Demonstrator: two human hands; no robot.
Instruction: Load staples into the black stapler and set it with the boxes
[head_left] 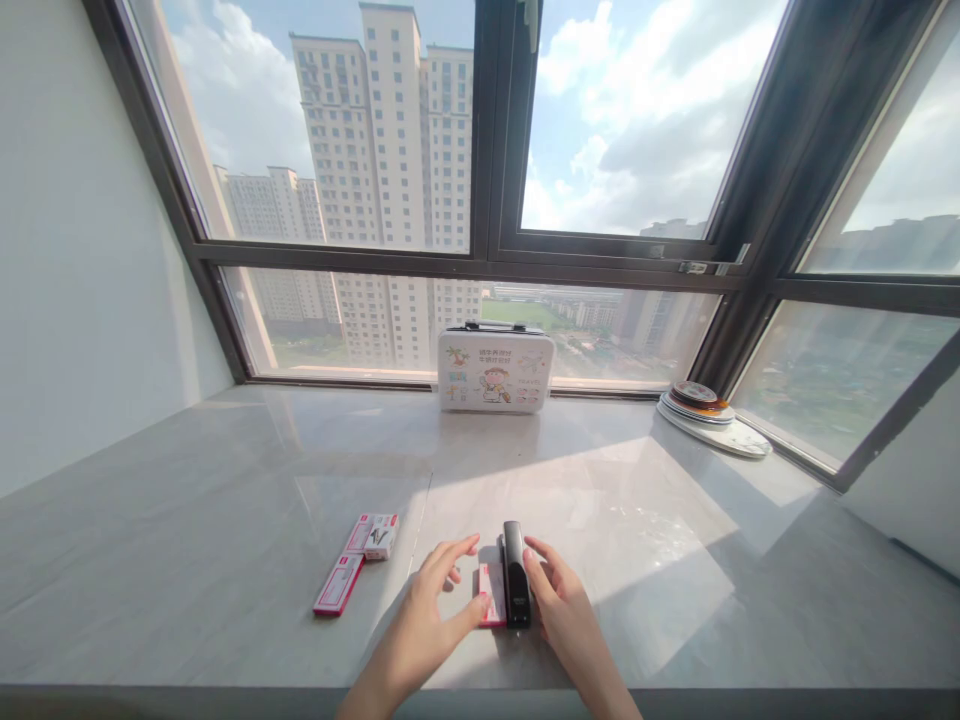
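Note:
A black stapler [515, 573] lies on the marble sill [225, 520] near its front edge, pointing away from me. Against its left side lies a small pink staple box [492, 592]. My left hand [431, 615] rests with its fingers spread, the thumb touching the pink box. The fingers of my right hand [559, 600] lie extended along the stapler's right side, touching it. Neither hand is wrapped round anything.
Two more pink staple boxes [339, 584] and a small white and pink one [382, 536] lie to the left. A white printed case [496, 373] stands at the window. A stack of discs [712, 415] sits at the back right.

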